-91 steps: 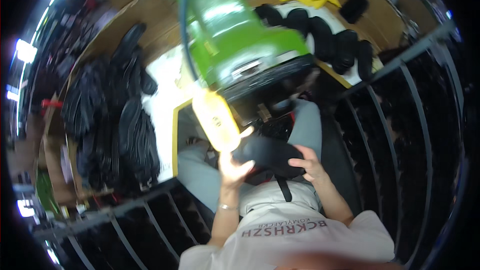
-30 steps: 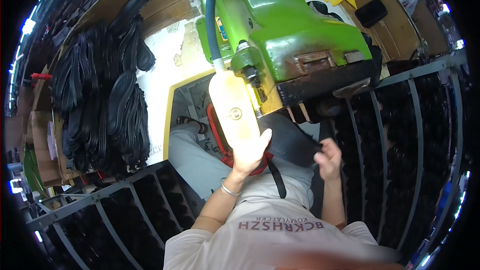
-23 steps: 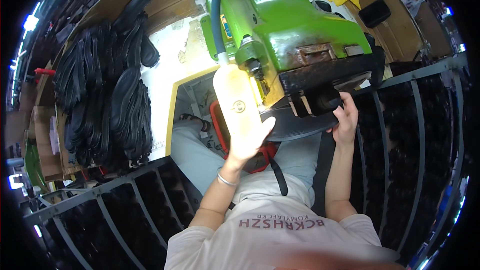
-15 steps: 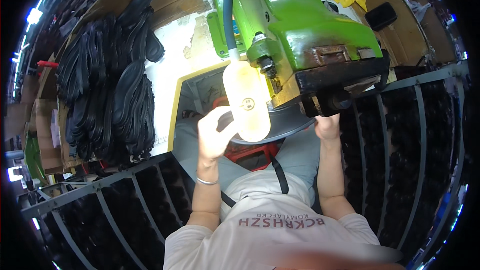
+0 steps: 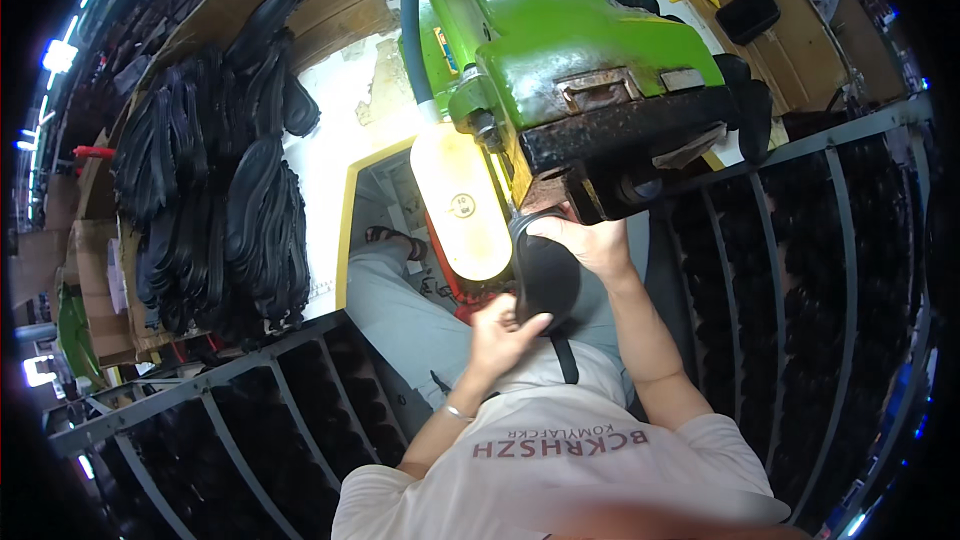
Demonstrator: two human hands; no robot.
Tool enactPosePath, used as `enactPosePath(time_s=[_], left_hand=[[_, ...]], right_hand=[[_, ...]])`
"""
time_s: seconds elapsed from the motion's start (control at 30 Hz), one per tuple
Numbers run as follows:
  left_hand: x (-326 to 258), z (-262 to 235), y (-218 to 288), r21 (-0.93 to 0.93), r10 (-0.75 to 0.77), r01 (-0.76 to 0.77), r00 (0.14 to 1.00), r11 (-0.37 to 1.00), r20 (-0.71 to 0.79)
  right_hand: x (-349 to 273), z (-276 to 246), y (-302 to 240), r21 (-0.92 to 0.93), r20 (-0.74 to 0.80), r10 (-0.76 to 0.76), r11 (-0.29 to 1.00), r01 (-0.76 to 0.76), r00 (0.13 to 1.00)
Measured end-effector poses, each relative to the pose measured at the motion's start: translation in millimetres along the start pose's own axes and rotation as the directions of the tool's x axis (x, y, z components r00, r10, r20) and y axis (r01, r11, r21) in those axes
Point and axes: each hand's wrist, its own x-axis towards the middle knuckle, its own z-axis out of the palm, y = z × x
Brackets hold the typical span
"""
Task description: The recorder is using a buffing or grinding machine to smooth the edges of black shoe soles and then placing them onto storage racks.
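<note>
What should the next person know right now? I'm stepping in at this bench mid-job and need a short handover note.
Left hand: fingers on the near end of the black rubber shoe sole, steadying it.
Right hand: grips the sole's far end, pressed up under the dark, rusty head of the green machine.
The cream plastic bottle hangs from the machine just left of the sole.
Done: the sole is up at the machine head, held by both hands.
Left: a pile of black soles lies on the bench to the left; whether those are finished cannot be told. More dark pieces fill the grey metal racks.
</note>
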Motion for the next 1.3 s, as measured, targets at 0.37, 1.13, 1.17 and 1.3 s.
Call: enactPosePath(time_s=[0.37, 1.13, 1.17, 1.3], left_hand=[[155, -163, 121, 0.734, 0.883, -0.514, 0.391, 0.445, -0.261], [345, -231, 262, 0.975, 0.976, 0.221, 0.215, -0.029, -0.020], [331, -220, 260, 0.999, 0.991, -0.031, 0.137, 0.008, -0.004], [243, -174, 228, 0.974, 0.997, -0.224, -0.083, -0.029, 0.011]], right_hand=[[-31, -228, -78, -0.394, -0.743, -0.492, 0.869, 0.298, 0.454], [12, -354, 8, -0.052, -0.925, -0.042, 0.998, -0.017, 0.377], [13, -354, 8, -0.128, -0.934, -0.109, 0.991, -0.032, 0.340], [23, -354, 5, -0.118, -0.960, -0.122, 0.993, 0.032, 0.253]])
